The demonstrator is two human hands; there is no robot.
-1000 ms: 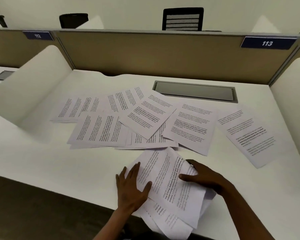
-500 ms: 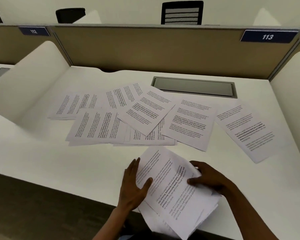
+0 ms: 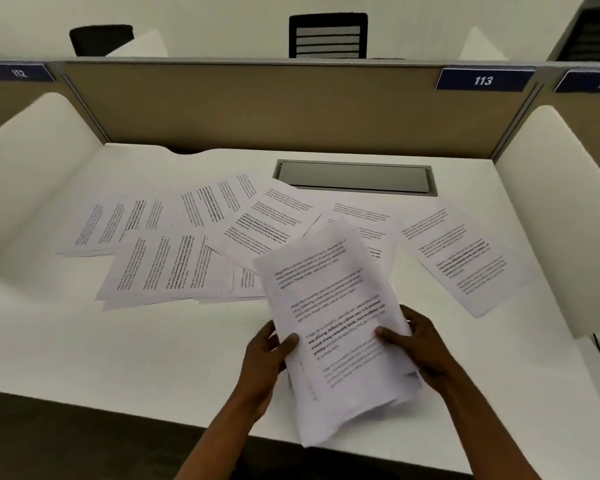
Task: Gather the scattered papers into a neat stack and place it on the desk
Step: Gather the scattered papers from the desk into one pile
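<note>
Several loose sheets (image 3: 174,265) await mid-bench (image 3: 84,341) while your left hand (image 3: 264,355) and right hand (image 3: 420,344) fingers clasp a partial stack (image 3: 336,327).

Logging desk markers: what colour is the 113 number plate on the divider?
Dark blue with white numerals: the number plate, clearest in the head view.

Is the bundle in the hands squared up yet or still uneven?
Still uneven: the bundle shows staggered sheet edges at its lower left and bottom.
</note>
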